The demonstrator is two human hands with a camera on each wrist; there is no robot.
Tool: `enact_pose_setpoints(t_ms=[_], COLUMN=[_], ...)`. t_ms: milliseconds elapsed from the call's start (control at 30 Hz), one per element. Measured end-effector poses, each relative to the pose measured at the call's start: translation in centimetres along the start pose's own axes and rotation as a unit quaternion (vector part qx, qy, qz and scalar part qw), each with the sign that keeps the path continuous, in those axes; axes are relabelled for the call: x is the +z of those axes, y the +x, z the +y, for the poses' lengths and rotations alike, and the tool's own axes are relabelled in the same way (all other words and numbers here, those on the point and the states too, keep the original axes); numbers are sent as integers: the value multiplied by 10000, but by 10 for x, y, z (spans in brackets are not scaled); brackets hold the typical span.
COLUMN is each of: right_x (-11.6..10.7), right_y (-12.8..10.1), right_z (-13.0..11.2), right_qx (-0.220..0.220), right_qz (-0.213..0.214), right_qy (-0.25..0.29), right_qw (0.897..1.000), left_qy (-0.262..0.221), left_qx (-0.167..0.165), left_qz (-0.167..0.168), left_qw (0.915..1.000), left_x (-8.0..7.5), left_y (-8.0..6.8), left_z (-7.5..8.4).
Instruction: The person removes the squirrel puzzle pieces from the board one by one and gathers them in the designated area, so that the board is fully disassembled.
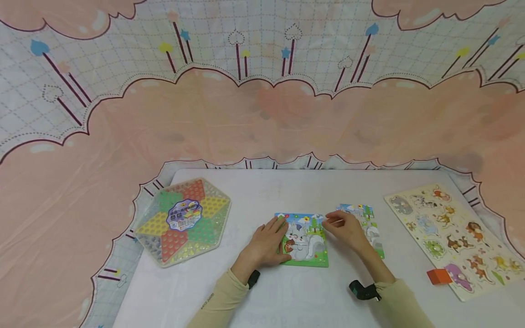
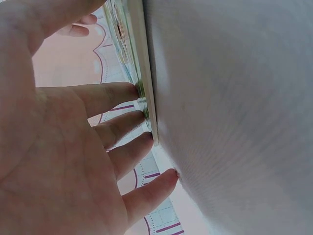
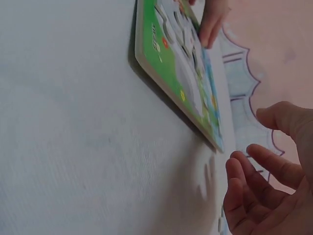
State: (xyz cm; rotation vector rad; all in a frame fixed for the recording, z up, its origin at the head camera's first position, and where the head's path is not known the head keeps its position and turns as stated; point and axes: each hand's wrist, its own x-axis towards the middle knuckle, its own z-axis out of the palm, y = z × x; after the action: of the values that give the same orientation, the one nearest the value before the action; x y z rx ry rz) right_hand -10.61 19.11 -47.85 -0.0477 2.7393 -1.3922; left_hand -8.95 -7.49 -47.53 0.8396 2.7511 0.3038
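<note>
While the left hand [image 1: 264, 242] rests, fingers spread, on the puzzle [image 1: 305, 246], the right hand [image 1: 346, 228], loosely curved and empty, hangs near its far right corner. Puzzle lies on the table [image 1: 295, 298], sky side away; long axis unclear, lettering [image 3: 155, 36] illegible.

Left hand [image 1: 265, 243] rests on squirrel puzzle [image 1: 305, 248]; right hand [image 1: 347, 228] near its upper right corner; hexagonal board [image 1: 183, 222] at left.

Left grip [image 1: 265, 241]: palm down, fingers spread, thumb held apart. Right grip [image 1: 346, 228]: fingers loosely bent, thumb clear of fingertips. Left forearm [image 1: 219, 296] and right forearm [image 1: 376, 264] both reach forward, angled inward.
</note>
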Motion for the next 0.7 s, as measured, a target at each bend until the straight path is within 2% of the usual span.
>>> enact_pose_setpoints(t_ms=[167,500,700], right_x=[11,34,46], right_y=[-2,-5,-4], right_z=[-7,-24,-27], right_qx=[-130,-343,-492], right_qz=[-189,-417,-567], right_qy=[-11,-759,-1264], right_qw=[9997,9957,9891], left_qy=[21,83,58], left_qx=[-22,-8,9], left_qz=[25,75,62], left_qw=[10000,9999,10000], left_x=[0,0,0], left_y=[0,0,0], left_z=[0,0,0])
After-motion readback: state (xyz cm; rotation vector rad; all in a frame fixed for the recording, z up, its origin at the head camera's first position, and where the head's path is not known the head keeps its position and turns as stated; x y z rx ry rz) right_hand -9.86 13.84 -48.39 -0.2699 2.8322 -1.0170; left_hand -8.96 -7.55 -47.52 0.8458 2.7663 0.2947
